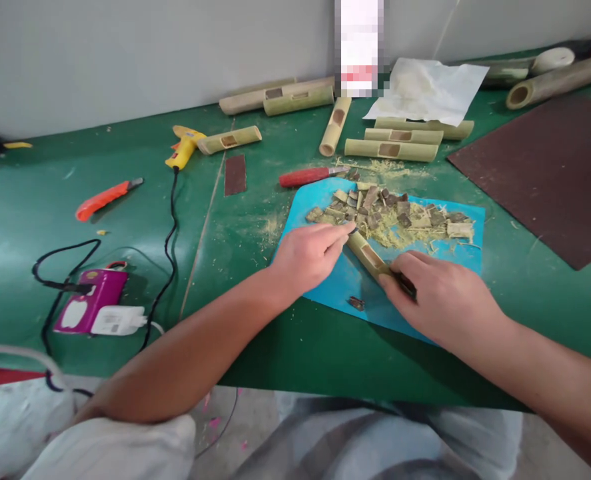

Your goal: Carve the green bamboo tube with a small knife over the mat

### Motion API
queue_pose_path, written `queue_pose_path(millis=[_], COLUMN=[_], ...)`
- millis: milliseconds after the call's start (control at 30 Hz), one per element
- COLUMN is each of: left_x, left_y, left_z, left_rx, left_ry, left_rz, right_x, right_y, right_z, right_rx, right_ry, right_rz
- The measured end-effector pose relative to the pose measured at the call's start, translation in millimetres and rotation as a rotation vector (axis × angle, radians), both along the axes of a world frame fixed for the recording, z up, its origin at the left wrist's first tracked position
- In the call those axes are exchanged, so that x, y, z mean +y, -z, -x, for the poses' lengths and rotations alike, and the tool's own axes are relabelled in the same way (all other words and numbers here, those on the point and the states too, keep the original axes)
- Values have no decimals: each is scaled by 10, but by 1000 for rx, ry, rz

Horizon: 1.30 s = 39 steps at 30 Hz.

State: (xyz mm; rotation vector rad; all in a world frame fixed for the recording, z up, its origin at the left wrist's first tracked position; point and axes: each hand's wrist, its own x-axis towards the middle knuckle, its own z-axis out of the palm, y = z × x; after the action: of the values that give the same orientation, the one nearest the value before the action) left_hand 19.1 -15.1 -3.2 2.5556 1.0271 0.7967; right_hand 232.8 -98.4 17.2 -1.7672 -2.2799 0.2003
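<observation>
A short bamboo tube (pixel 368 256) with a rectangular opening cut in its side lies slanted over a blue sheet (pixel 320 288). My left hand (pixel 311 259) is closed at the tube's far end, fingers together, with a small dark bit at the fingertips that I cannot make out. Wrapped round the near end is my right hand (pixel 438 293); a dark strip (pixel 404 285) shows under its fingers, its kind unclear. Just beyond the tube lies a heap of bamboo chips and shavings (pixel 390 220). A red-handled knife (pixel 305 177) rests behind the sheet.
Several cut bamboo tubes (pixel 391 151) lie at the back, near white paper (pixel 415 90). A brown sheet (pixel 550 173) is at right. On the left are a yellow glue gun (pixel 188 145), an orange utility knife (pixel 104 199), a purple power strip (pixel 98 293) and cords.
</observation>
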Motion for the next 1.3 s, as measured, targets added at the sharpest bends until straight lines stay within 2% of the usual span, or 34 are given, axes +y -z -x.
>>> queue_pose_path(millis=[100,267,367,500,633,733,867,933,1033,1200,1300], left_x=[-12,-24,-43,-7,40,32,-3,9,39,25,38], left_y=[-12,-31,-41,-54,-36,-15,-11,-15,-19,-31,-42], left_z=[9,15,-6,-4,22,25,22,28,35,28,37], left_rx=[46,32,54,-20,-29,-36,26,1,-63,-2,-48], left_ry=[81,20,88,20,33,-48,39,36,-60,29,-61], left_rz=[14,-7,24,65,56,11,46,76,79,72,48], right_x=[4,6,16,28,22,12,4,3,2,5,9], right_y=[-11,-15,-10,-1,8,10,9,10,16,24,20], right_z=[-1,-6,-6,-5,-14,-19,-14,-10,-10,-19,-16], right_rx=[0,-7,-14,-3,2,-7,-10,4,23,38,40], right_ry=[-3,3,12,24,11,-3,-39,-39,-34,-32,-17], right_rz=[8,26,48,43,0,-57,-139,-141,-117,-96,-86])
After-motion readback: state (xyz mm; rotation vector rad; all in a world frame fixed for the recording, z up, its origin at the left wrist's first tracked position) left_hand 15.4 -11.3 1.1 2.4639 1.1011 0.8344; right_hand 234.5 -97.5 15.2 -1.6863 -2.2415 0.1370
